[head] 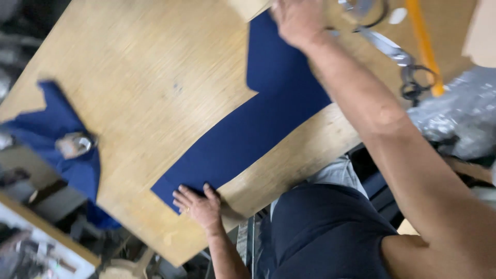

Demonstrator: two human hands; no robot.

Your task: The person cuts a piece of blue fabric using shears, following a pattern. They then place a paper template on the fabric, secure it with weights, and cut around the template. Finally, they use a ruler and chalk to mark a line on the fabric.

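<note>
A long piece of dark blue fabric (258, 129) lies flat across the wooden table (144, 77), widening at its far end. My left hand (199, 205) rests flat on the near corner of the fabric, fingers spread, a ring on one finger. My right hand (297, 20) reaches to the far end of the fabric at the top edge of the view, beside a tan board piece (248, 7). It is blurred and its fingers are cut off by the frame.
Scissors (400, 59) and an orange stick (424, 44) lie on the table beyond my right arm. Crumpled grey plastic (460, 116) sits at the right. More blue fabric (62, 121) with a small metal object (75, 144) on it hangs over the table's left edge.
</note>
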